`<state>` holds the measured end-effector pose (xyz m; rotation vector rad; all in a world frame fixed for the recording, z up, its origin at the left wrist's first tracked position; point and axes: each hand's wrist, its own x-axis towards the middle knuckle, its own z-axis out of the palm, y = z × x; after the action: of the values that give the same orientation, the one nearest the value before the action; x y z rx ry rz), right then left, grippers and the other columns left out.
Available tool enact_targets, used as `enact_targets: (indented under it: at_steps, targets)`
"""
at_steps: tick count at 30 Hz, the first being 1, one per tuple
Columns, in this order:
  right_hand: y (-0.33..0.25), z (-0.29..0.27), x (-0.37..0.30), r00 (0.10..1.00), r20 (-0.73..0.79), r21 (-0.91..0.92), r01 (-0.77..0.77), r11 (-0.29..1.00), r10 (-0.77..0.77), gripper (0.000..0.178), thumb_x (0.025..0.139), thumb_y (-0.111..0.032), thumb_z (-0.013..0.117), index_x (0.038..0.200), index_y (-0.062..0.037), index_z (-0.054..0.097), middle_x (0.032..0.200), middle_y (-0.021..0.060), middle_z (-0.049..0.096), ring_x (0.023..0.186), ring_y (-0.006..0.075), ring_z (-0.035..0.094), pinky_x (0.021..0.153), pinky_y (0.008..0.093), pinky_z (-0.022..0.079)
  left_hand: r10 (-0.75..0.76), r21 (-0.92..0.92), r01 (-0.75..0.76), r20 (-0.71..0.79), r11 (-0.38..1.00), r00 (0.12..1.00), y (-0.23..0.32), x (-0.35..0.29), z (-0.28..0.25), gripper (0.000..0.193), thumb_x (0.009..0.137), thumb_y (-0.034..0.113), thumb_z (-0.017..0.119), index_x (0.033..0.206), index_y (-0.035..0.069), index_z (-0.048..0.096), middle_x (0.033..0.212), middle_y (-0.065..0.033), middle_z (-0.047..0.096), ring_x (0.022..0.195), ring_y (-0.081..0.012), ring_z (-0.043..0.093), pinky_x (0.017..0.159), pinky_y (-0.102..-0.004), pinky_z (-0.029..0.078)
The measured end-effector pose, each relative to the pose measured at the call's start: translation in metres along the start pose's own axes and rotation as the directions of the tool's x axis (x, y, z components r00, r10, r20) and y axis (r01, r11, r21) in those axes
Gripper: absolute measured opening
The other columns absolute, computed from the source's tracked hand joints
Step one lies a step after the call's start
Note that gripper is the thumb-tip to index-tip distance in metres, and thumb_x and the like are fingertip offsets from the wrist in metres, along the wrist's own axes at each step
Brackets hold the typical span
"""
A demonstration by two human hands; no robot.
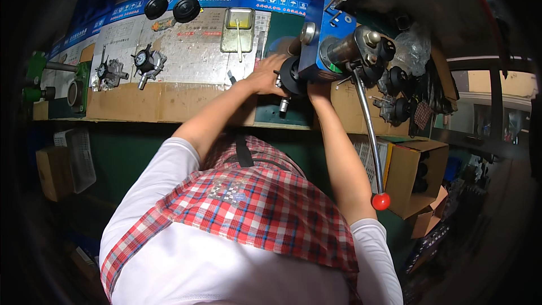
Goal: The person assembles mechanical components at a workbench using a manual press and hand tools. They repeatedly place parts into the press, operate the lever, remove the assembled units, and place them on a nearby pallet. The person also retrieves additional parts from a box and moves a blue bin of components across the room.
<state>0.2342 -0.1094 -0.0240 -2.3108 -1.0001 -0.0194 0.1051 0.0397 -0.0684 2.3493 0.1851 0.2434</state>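
A blue lever press (317,34) stands on the bench in front of me, its long handle (368,130) slanting down to a red ball (381,201). Beneath its head sits a part with a black round pulley (292,75) and a metal stub (283,107) pointing at me. My left hand (267,75) is closed against the left side of this part, its fingertips partly hidden. Low on the press's right side, my right hand (319,92) reaches in under the head; its fingers are out of sight behind the press.
Two metal pump-like parts (148,65) lie to the left, beside a green clamp (79,87). Farther back are two black round caps (186,9) and a tray (237,34) with a brush (239,39). More pump-like parts (395,107) lie right; a cardboard box (415,178) stands below.
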Motion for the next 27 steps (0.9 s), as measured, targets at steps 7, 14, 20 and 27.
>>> enact_targets:
  at_steps: [7, 14, 20, 27]
  targets:
    - [0.001, 0.015, 0.007, 0.999, 0.026, 0.125, 0.018, 0.992, -0.021, 0.034, 0.086, -0.017, 0.052, 0.117, -0.0020, 0.056, 0.117, 0.0208, 0.058, 0.109, 0.0363, 0.055, 0.094, 0.0451, 0.043, -0.018, -0.188, -0.031, -0.252, 0.982, 0.968, 0.066, 0.003, -0.037, 0.103, 0.059, 0.041, 0.082, 0.143, 0.007, 0.032, 0.144, -0.0195, 0.035, 0.133, -0.0383, 0.030, 0.111, -0.0442, 0.027]
    - [-0.018, -0.152, 0.003, 0.749, 0.602, 0.653, -0.661, 0.369, 0.276, 0.036, 0.097, -0.029, 0.048, 0.113, 0.0018, 0.056, 0.087, 0.0073, 0.059, 0.077, 0.0201, 0.063, 0.061, 0.0290, 0.051, -0.098, 0.024, 0.105, -0.206, 0.994, 0.974, 0.070, 0.007, -0.041, 0.085, 0.060, 0.047, 0.081, 0.124, 0.001, 0.049, 0.121, -0.0147, 0.048, 0.112, -0.0332, 0.043, 0.099, -0.0416, 0.037]
    - [-0.104, -0.317, -0.084, 0.682, 0.688, 0.087, -0.416, 0.905, 0.248, 0.045, 0.093, -0.022, 0.058, 0.133, -0.0044, 0.045, 0.068, 0.0102, 0.060, 0.055, 0.0212, 0.060, 0.051, 0.0313, 0.047, -0.089, 0.074, 0.104, -0.185, 0.992, 0.979, 0.078, 0.011, -0.042, 0.089, 0.059, 0.051, 0.078, 0.125, -0.001, 0.046, 0.123, -0.0162, 0.045, 0.112, -0.0345, 0.041, 0.100, -0.0418, 0.033]
    - [-0.059, -0.221, -0.139, 0.794, 0.523, -0.136, -0.282, 0.950, 0.311, 0.023, 0.098, -0.024, 0.049, 0.105, -0.0016, 0.045, 0.075, 0.0221, 0.061, 0.067, 0.0397, 0.063, 0.056, 0.0452, 0.049, -0.042, 0.041, 0.049, -0.161, 0.998, 0.986, 0.068, 0.017, -0.037, 0.089, 0.059, 0.049, 0.077, 0.126, 0.000, 0.047, 0.125, -0.0174, 0.044, 0.115, -0.0354, 0.040, 0.102, -0.0427, 0.032]
